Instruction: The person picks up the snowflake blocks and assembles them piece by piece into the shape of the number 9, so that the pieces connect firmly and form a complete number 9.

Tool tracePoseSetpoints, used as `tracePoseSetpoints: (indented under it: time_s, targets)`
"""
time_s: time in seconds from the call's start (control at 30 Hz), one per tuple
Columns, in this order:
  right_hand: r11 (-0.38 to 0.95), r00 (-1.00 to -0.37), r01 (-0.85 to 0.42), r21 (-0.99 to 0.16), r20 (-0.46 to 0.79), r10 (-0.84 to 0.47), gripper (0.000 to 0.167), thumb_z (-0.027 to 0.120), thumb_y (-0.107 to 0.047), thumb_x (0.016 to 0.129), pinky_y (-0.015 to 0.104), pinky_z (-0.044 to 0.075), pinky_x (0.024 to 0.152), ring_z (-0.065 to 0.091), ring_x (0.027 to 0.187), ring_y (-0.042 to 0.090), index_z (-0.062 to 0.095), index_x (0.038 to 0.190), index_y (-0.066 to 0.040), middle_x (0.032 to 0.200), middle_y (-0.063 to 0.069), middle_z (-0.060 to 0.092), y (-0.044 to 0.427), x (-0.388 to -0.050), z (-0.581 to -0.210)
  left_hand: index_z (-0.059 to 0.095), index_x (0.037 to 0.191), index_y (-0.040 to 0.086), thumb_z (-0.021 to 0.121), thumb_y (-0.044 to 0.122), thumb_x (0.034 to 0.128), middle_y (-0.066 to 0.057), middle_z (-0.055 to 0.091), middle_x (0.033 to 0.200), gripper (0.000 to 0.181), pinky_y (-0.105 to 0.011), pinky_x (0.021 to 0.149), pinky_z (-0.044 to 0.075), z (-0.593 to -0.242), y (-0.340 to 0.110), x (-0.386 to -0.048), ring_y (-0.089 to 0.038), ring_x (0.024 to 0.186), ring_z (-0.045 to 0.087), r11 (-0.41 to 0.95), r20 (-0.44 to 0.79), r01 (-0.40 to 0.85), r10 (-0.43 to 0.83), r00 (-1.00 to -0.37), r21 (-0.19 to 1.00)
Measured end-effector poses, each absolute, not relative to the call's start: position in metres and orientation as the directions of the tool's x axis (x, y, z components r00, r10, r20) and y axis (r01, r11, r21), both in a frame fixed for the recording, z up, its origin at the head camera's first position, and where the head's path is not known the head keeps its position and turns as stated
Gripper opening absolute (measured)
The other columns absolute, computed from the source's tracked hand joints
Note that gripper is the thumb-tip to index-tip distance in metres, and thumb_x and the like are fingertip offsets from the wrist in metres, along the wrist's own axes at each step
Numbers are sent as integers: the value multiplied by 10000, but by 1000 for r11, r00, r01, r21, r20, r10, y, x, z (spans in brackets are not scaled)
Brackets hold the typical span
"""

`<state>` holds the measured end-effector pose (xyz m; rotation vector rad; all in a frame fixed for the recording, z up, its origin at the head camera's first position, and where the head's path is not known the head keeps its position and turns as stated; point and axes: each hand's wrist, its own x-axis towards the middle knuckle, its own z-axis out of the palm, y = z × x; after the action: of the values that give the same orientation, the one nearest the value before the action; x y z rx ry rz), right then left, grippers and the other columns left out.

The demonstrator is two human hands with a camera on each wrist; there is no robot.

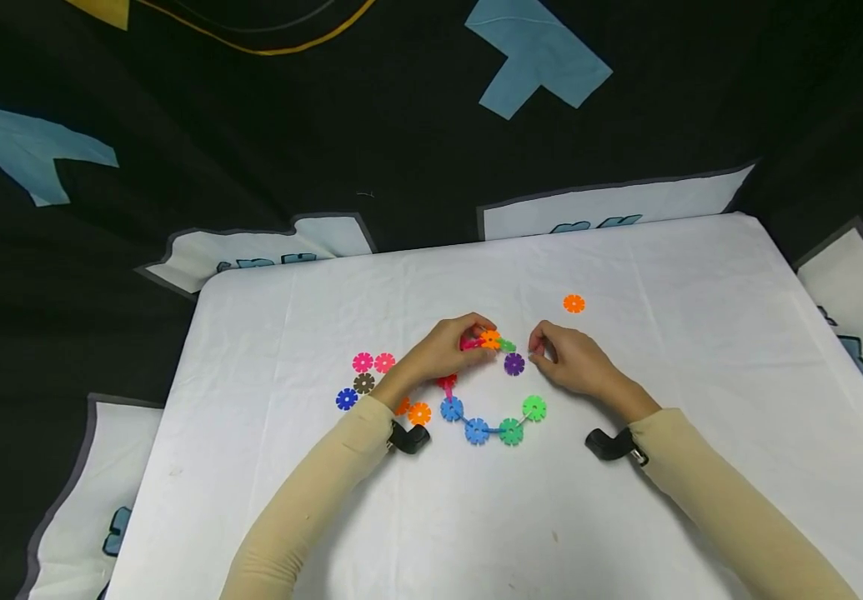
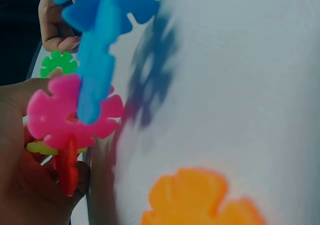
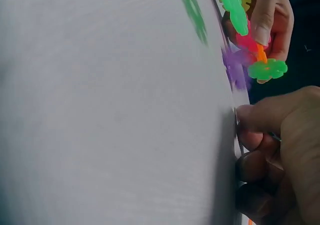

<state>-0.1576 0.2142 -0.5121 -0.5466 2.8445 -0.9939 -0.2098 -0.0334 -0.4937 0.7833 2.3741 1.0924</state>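
Note:
My left hand (image 1: pixel 455 346) grips one end of a chain of notched plastic flower discs, at a pink disc (image 2: pixel 70 110) beside an orange disc (image 1: pixel 489 339) and a green disc (image 1: pixel 507 345). The chain curves toward me through a red disc (image 1: pixel 447 381), blue discs (image 1: pixel 477 431) and green discs (image 1: pixel 510 431). A purple disc (image 1: pixel 514 364) lies between the hands. Just right of it, my right hand (image 1: pixel 572 360) hovers low over the table with loosely bent fingers; nothing shows between them. Part of the chain is hidden behind the left hand.
On the white table (image 1: pixel 288 333), an orange disc (image 1: pixel 574 303) lies alone at the back right. Left of the chain are pink discs (image 1: pixel 363 362), a brown disc (image 1: pixel 363 383), a dark blue disc (image 1: pixel 347 399) and loose orange discs (image 1: pixel 419 413), partly under the left forearm.

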Motion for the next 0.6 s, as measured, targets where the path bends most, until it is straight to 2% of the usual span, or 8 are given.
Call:
tracePoseSetpoints:
  time_s: [0.1,0.23,0.37,0.5,0.6]
  targets:
    - [715,-922,-337,-613,62,-381,258,722,-205,882,256,357,562,426,606,103,608,1101,-128,825,-28,574,213,-157,-512,597,1270,148,719,260,901,-12,647,1056,404,-307,886,469,-495,-33,-210,-163,905,539,537,-117,334,641,-758,775]
    - [740,-899,-394,-545,61,-433,401,765,-315,853,256,364,597,441,689,97,634,1193,-149,878,-38,539,210,-156,-511,588,1292,143,711,251,908,-17,633,1028,418,-306,848,465,-494,-35,-210,-168,882,528,538,-107,346,641,-760,769]
    - [753,-889,-414,-511,50,-454,305,779,-315,839,267,385,629,458,732,95,656,1071,-160,870,-40,522,206,-155,-511,576,1330,179,696,235,921,-16,645,1096,430,-334,908,478,-494,-37,-210,-172,939,552,510,-82,358,654,-752,782]
    - [750,-903,-378,-543,38,-427,281,798,-299,822,274,387,633,437,678,100,618,992,-165,861,-31,540,206,-154,-511,583,1349,223,679,227,934,17,630,1296,426,-365,1065,428,-494,-39,-209,-155,1172,568,468,-52,377,679,-732,799]
    - [730,-916,-342,-592,37,-400,264,801,-257,821,267,369,605,422,637,100,601,968,-168,816,-26,551,208,-154,-513,610,1329,226,672,209,939,38,616,1341,395,-362,1109,390,-496,-39,-208,-147,1275,532,445,-34,390,693,-721,806]
